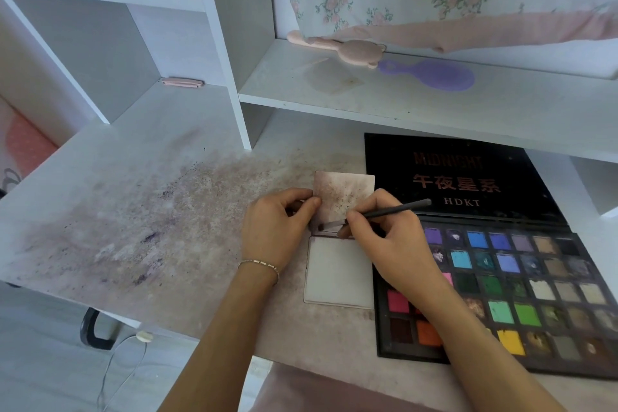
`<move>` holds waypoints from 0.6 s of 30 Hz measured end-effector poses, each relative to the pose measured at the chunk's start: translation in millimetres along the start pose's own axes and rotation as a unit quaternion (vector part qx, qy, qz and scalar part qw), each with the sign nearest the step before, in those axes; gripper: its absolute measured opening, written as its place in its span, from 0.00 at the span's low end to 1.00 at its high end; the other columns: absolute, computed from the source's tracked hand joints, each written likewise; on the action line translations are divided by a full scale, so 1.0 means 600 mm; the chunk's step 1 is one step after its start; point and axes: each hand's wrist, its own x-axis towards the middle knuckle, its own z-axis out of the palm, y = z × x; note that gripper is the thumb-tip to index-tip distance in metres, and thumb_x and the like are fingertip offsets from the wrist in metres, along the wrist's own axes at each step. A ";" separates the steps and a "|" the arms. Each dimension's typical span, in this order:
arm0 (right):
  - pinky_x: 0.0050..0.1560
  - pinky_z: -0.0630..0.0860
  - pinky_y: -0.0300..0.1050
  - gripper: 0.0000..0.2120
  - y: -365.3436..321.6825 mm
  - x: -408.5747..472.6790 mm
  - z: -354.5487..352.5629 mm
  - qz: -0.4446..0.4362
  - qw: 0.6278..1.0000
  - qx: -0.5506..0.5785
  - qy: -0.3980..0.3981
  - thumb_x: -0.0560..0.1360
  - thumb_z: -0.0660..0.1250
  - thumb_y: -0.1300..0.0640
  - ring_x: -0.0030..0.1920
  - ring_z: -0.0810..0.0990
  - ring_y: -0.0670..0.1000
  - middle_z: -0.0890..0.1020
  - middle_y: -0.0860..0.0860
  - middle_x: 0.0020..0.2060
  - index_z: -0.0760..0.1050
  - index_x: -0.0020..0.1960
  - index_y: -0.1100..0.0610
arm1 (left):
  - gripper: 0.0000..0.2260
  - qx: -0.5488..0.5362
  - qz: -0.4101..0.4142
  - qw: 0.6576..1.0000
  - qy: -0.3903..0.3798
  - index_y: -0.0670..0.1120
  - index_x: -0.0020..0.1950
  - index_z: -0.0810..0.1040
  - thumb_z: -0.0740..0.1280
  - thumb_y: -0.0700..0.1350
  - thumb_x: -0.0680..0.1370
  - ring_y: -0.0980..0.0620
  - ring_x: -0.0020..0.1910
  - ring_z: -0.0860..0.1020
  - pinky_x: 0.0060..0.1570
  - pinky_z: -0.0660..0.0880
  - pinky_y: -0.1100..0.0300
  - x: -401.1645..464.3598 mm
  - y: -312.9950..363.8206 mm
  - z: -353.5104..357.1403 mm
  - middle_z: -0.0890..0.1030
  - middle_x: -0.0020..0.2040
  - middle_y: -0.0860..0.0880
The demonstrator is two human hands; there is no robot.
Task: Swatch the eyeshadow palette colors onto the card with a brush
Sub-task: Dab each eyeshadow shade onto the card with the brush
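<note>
Head view, purple hairbrush (434,74) on shelf (334,100), pink comb (337,48) beside it

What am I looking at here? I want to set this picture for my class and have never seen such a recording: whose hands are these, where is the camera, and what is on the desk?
There is no machine here: a person wears one camera on the head, looking forward and down at their own two hands. The left hand, with a bracelet at the wrist, pinches the left edge of a smudged card. The right hand holds a thin dark brush, its tip near the card's lower left corner. A second, cleaner white card lies just below. To the right is an open eyeshadow palette with many coloured pans and a black lid. All this rests on a white desk stained with powder. On the shelf behind lie a pink mirror or brush and a purple hairbrush.
</note>
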 end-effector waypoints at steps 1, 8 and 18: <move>0.41 0.78 0.40 0.06 -0.002 0.000 -0.003 -0.006 1.000 0.025 0.011 0.74 0.64 0.62 0.38 0.82 0.48 0.83 0.49 0.32 0.72 0.38 0.55 | 0.05 0.000 -0.001 1.000 -0.001 0.49 0.46 0.84 0.70 0.46 0.71 0.58 0.39 0.79 0.43 0.75 0.64 0.000 0.000 0.000 0.81 0.37 0.57; 0.39 0.75 0.31 0.11 -0.015 -0.006 -0.058 -0.042 0.993 0.061 0.090 0.75 0.60 0.68 0.36 0.81 0.42 0.83 0.47 0.33 0.77 0.42 0.55 | 0.05 -0.006 -0.017 1.000 0.000 0.49 0.46 0.84 0.71 0.46 0.71 0.58 0.39 0.79 0.43 0.75 0.65 0.002 -0.003 0.000 0.80 0.36 0.57; 0.34 0.72 0.29 0.11 0.023 -0.025 -0.116 0.009 0.990 -0.061 0.128 0.76 0.59 0.66 0.33 0.77 0.42 0.79 0.47 0.29 0.72 0.40 0.53 | 0.05 -0.002 -0.006 1.000 0.002 0.49 0.45 0.84 0.70 0.45 0.71 0.62 0.38 0.78 0.42 0.73 0.68 0.001 -0.004 0.001 0.79 0.36 0.59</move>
